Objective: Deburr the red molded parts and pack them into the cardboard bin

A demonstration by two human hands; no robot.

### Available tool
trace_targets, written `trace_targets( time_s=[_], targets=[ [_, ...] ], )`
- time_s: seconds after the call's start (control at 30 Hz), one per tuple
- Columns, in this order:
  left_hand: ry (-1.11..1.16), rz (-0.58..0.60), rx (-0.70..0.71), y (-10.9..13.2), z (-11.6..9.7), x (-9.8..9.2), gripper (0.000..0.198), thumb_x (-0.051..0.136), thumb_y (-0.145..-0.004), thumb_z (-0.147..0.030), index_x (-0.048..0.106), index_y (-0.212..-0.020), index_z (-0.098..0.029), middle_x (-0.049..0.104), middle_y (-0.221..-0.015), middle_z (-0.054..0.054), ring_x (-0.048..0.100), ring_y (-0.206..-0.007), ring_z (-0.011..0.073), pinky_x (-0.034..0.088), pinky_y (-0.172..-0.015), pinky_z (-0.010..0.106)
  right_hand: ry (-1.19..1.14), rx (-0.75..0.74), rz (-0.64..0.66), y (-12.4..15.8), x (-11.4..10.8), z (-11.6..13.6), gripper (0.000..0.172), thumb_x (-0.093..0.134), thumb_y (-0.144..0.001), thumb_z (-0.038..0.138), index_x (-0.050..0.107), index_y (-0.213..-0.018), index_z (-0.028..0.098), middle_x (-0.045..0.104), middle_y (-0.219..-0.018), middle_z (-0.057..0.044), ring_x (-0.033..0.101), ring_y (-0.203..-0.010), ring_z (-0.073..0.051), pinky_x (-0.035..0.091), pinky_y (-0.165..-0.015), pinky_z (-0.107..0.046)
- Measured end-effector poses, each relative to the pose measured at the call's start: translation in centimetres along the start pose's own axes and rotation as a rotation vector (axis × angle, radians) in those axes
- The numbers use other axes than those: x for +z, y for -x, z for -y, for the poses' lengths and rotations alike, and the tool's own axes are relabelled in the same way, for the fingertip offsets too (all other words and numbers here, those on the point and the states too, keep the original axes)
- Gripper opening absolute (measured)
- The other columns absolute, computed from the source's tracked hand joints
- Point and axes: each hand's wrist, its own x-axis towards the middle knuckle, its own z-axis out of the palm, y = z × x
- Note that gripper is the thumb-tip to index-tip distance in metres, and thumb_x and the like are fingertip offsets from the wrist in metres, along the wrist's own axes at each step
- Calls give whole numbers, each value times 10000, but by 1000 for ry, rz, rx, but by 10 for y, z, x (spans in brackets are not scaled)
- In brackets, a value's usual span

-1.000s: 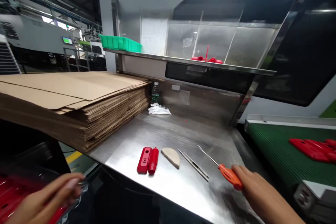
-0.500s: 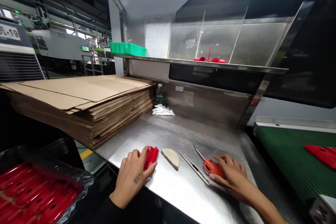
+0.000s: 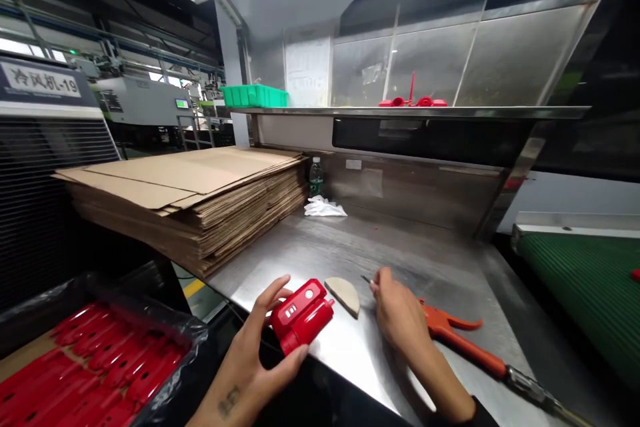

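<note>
My left hand [image 3: 260, 347] holds a red plastic part [image 3: 303, 317] between thumb and fingers above the table's front edge. Beside that part lies a flat beige half-round piece [image 3: 343, 295]. My right hand [image 3: 397, 307] is pinched on a thin metal tool [image 3: 367, 279], whose tip shows at the fingertips; the rest is hidden under the hand. Right of my right wrist, an orange-handled tool [image 3: 465, 340] with a metal end lies on the steel table [image 3: 280, 247].
Stacked cardboard [image 3: 240, 200] stands at the left, near a bottle [image 3: 316, 177] and white gloves [image 3: 325, 207]. A lined box of red parts [image 3: 115, 360] is low left. A green bin [image 3: 255, 96] sits on the shelf; a green conveyor [image 3: 580, 293] is at right.
The red part has been lifted and turned in my left hand. My right hand has let go of the orange tool, moved left and taken the thin metal tool. The view has shifted.
</note>
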Motion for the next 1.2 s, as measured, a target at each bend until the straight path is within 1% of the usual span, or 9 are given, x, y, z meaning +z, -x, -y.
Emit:
trace_targets(
  time_s=[0.13, 0.23, 0.33, 0.4, 0.6, 0.73, 0.83, 1.03, 1.2],
  targets=[
    [185, -17, 93, 20, -10, -2, 757, 757, -792, -334, 355, -1417, -479, 564, -1429, 28, 533, -1312, 316, 402, -1120, 488, -458, -5, 117, 41, -25, 9, 426, 252, -983, 614, 373, -1186, 260, 449, -764, 41, 426, -649, -130, 408, -609, -280],
    [295, 66, 188, 28, -12, 3, 711, 742, -824, -305, 370, -1391, -519, 563, -1445, -17, 522, -1335, 255, 393, -1135, 385, -751, -4, 267, 74, -35, 26, 580, 461, -897, 690, 395, -1305, 283, 439, -773, 44, 388, -637, -109, 372, -583, -249],
    [399, 169, 235, 32, -13, 8, 689, 717, -851, -313, 342, -1385, -536, 576, -1437, -22, 509, -1348, 240, 362, -1152, 387, -1055, -69, 385, 95, -32, 38, 456, 694, -809, 577, 585, -1060, 212, 542, -839, 4, 456, -718, -108, 422, -737, -277],
    [458, 218, 200, 35, -16, 11, 691, 714, -852, -328, 326, -1385, -535, 569, -1443, -1, 521, -1335, 265, 370, -1145, 443, -1188, -15, 395, 101, -26, 40, 400, 731, -795, 530, 603, -933, 178, 566, -811, -6, 484, -698, -106, 417, -698, -272],
    [693, 255, -51, 44, -22, 29, 775, 786, -772, -395, 386, -1435, -440, 489, -1499, 51, 448, -1382, 324, 335, -1160, 434, -1291, 146, 350, 107, -15, 32, 369, 748, -805, 470, 592, -876, 143, 595, -775, -9, 506, -655, -89, 406, -618, -231],
    [1072, 209, -326, 48, -21, 40, 750, 744, -796, -421, 386, -1449, -325, 511, -1469, 139, 553, -1278, 367, 504, -1006, 416, -1356, 203, 373, 111, -16, 34, 362, 741, -812, 465, 575, -903, 156, 603, -761, -2, 550, -657, -98, 449, -639, -238],
    [1241, 240, -482, 54, -20, 43, 728, 738, -816, -345, 409, -1460, -267, 612, -1373, 164, 616, -1209, 357, 537, -964, 392, -1407, 245, 375, 114, -15, 38, 323, 691, -856, 464, 554, -960, 191, 620, -778, -1, 573, -623, -97, 458, -615, -230],
    [1596, 223, -401, 65, -24, 48, 406, 652, -884, -335, 662, -1282, -256, 732, -1229, 98, 634, -1206, 293, 470, -1067, 367, -1514, 216, 326, 124, 2, 42, 313, 637, -871, 525, 514, -994, 265, 608, -838, 7, 486, -555, -68, 356, -513, -192],
    [1643, 204, -460, 61, -27, 51, 350, 758, -802, -313, 742, -1147, -255, 774, -1117, 62, 684, -1122, 244, 505, -1003, 280, -1543, 276, 305, 133, 23, 30, 533, 591, -847, 651, 484, -1194, 260, 470, -659, 45, 289, -509, -71, 254, -464, -200]
  ],
)
